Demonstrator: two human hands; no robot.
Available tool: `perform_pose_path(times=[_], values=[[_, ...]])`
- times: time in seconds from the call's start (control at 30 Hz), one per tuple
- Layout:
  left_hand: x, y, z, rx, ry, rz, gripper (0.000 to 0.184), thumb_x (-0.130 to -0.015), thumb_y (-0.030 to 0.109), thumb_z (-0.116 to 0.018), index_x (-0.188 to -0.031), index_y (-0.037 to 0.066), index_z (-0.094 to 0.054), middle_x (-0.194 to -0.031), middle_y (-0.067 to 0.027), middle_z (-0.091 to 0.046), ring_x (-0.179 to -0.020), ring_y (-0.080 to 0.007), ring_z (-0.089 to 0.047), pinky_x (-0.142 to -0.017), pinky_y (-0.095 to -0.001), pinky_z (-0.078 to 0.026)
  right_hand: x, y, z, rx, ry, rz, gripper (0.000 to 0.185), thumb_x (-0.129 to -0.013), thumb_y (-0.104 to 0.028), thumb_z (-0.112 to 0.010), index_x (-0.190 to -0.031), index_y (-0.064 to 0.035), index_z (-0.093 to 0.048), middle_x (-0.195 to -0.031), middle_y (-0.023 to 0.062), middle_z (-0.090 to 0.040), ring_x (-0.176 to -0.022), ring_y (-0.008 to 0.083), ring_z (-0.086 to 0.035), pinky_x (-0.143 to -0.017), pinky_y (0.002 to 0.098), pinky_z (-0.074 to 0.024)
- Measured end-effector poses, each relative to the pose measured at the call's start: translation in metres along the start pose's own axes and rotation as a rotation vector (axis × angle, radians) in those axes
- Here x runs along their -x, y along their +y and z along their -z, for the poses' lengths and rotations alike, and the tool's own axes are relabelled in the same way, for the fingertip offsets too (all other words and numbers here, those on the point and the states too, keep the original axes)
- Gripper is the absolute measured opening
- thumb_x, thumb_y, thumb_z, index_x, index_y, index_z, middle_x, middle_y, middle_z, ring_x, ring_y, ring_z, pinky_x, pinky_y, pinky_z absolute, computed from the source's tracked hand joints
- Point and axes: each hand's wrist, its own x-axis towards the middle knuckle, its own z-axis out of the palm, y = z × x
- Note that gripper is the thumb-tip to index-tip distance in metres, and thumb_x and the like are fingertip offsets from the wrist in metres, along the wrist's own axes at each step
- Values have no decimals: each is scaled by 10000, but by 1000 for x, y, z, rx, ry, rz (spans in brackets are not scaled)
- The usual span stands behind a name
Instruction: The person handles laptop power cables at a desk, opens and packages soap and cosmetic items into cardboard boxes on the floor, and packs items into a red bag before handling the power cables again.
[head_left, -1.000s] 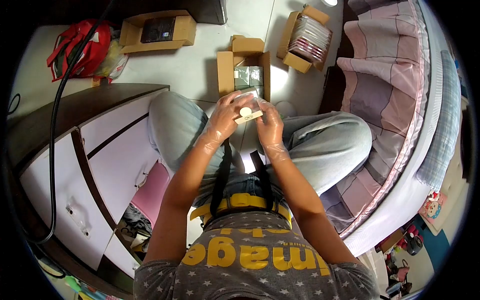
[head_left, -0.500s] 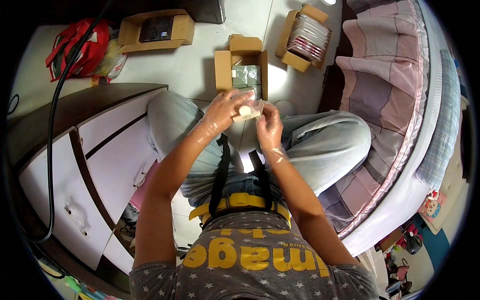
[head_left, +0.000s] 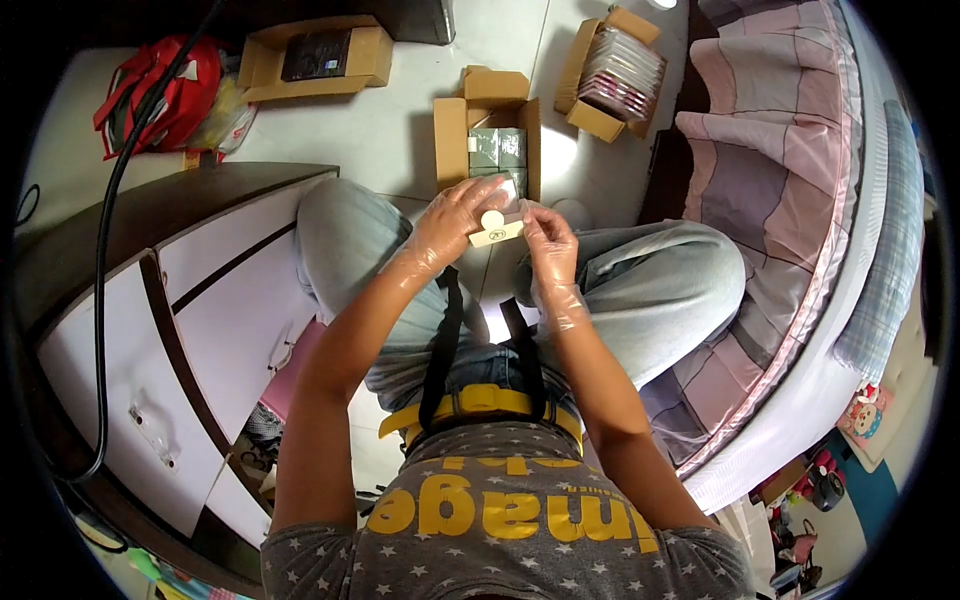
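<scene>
L hand [head_left: 452, 222] grips & R hand [head_left: 552, 243] pinches box [head_left: 497, 235], ctr of frame; prob. light, crushable card, best held by edges.

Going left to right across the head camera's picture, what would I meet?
Red bag, dark package, gloved left hand, small pale box, gloved right hand, stacked clear packs, pink-and-grey bed skirt.

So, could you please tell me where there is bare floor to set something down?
The widest bare floor lies between the red bag, the left box, the cabinet and the middle box. A smaller sunlit patch separates the middle box from the right box. It's crowded near the knees, where both hands hold a small carton.
</scene>
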Motion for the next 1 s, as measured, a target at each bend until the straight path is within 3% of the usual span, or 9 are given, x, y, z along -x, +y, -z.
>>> perform_pose_path(times=[0.07, 0.13, 0.47, 0.73, 1.0], values=[[-1, 4, 5, 90, -22, 57, 549, -791, 151, -617, -1312, 165, -446, -1290, -104, -470, -1129, -313, -503, -931, -409, -428, 0, -3, 0, -12, -7, -20, 97, -866, -55, -618, -951, -8, -616, -879, 20, -617, -800, 87, -544, -742, 226, -445], [-1, 5, 7, -119, 11, -118, 523, -797, 136, -606, -1298, 138, -454, -1282, -90, -476, -1149, -300, -485, -934, -395, -429, -1, -4, 2, -24, -14, -39, 106, -866, -48, -614, -964, -7, -616, -895, 21, -616, -816, 90, -546, -761, 224, -439], [2, 17, 9, 4, -68, -16, 502, -752, 123, -655, -1240, 159, -541, -1196, -54, -510, -1122, -261, -490, -945, -368, -418, -2, 6, 17, 21, -75, -118, 134, -831, -21, -642, -962, 4, -629, -912, 29, -631, -822, 93, -562, -746, 226, -455], [8, 17, 3, -41, 35, -72, 504, -697, 138, -693, -1189, 187, -598, -1145, -30, -510, -1069, -241, -502, -932, -369, -422, 6, -2, 12, 43, -54, -128, 162, -846, -7, -611, -1004, 30, -613, -935, 56, -629, -848, 107, -570, -782, 233, -457], [16, 20, -7, -113, 66, -84, 491, -700, 146, -686, -1181, 140, -587, -1095, -30, -505, -1083, -223, -489, -940, -372, -406, 9, 19, 20, 101, -13, -72, 86, -782, 19, -672, -843, 18, -612, -905, 59, -630, -844, 121, -577, -782, 246, -458]])
